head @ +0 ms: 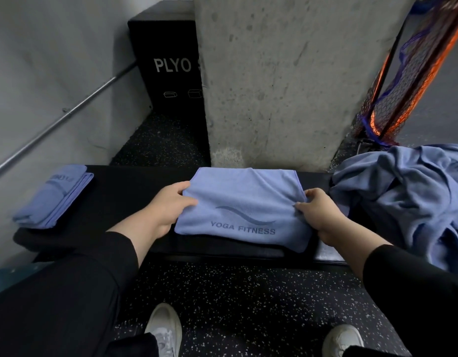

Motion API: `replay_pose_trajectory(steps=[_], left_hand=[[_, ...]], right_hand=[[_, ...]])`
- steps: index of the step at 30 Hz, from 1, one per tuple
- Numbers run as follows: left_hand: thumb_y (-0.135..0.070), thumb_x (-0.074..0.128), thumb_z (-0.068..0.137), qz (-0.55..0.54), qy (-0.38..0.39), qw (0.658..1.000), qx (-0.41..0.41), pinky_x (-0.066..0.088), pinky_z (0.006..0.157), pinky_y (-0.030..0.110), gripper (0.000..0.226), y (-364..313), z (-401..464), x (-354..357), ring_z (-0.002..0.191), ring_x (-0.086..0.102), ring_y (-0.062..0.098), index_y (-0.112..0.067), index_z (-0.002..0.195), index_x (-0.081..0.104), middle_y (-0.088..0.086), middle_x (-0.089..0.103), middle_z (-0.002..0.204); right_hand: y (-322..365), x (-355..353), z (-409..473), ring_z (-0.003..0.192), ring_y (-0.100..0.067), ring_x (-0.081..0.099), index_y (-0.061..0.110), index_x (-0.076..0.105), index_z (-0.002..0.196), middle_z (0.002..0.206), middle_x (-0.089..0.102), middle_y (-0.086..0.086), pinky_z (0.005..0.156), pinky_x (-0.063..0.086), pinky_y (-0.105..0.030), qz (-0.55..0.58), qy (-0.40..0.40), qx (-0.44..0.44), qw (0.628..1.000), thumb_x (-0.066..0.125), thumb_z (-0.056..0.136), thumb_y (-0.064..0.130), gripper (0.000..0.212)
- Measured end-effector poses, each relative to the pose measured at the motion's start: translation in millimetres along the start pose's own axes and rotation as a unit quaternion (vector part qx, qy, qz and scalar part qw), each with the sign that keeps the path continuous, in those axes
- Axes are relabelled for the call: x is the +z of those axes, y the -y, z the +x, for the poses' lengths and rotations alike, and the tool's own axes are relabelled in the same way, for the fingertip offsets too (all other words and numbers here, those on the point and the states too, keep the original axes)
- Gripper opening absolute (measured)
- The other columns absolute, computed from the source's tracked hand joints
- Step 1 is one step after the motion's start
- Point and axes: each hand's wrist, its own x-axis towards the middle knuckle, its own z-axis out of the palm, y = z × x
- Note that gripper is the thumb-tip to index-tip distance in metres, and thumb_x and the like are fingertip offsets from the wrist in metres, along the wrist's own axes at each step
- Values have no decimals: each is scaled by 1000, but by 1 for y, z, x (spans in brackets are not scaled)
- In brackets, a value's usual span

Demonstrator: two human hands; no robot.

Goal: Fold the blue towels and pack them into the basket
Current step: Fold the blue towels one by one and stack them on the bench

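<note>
My two white shoes (164, 328) stand on the speckled black floor (235, 300) at the bottom of the view, with my black sleeves (114, 256) above them. In front of me is the black padded table (130, 186), set against a concrete pillar (287, 81). A half-folded blue towel (242, 207) printed "YOGA FITNESS" lies at the table's middle. My left hand (168, 204) grips its left edge, thumb on top and fingers curled under; my right hand (319, 212) pinches its right edge, bunching the cloth. A folded towel (55, 197) sits at the table's left end, well apart. A heap of unfolded blue towels (408, 197) lies at the right end, just beside my right hand. A black box (168, 70) marked "PLYO" stands behind the pillar.
</note>
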Motion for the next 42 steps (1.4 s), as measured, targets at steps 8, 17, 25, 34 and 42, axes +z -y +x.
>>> replay_pose_trajectory(steps=[8,17,25,34,42], left_hand=[[-10,66,92,328,-16,943,64,38,95,27,51,16,-1,8,120,51,25,1,139,51,10,45,138],[-41,66,93,503,-52,837,208,42,96,37,34,34,-15,-9,106,50,17,-29,124,59,-8,42,114],[-63,56,91,524,84,804,270,18,110,27,51,53,-31,-32,126,32,-1,-42,138,52,-25,38,127],[-71,43,92,547,92,774,304,28,106,29,50,42,-44,-1,112,38,1,-40,128,58,-20,45,120],[-40,46,100,577,19,778,249,37,89,38,18,27,-37,35,103,46,18,-24,103,55,-7,49,104]], right_hand=[[-9,-9,0,103,-37,58,16,50,133,118,54,-14,78,44,-37,-337,10,-143,931,63,89,13,46],[-15,-9,-37,94,-12,55,32,58,95,97,53,15,81,46,-37,-382,180,-399,814,50,86,66,36],[-37,-21,-40,95,-14,55,29,60,96,105,54,11,84,51,-38,-368,184,-444,796,58,87,52,24],[-22,-8,-46,77,-22,58,19,58,100,80,64,3,72,42,-35,-268,89,-273,920,60,95,17,6],[-12,7,-33,75,-30,56,21,48,112,76,59,-1,63,34,-38,-299,51,-240,922,45,100,18,13]])
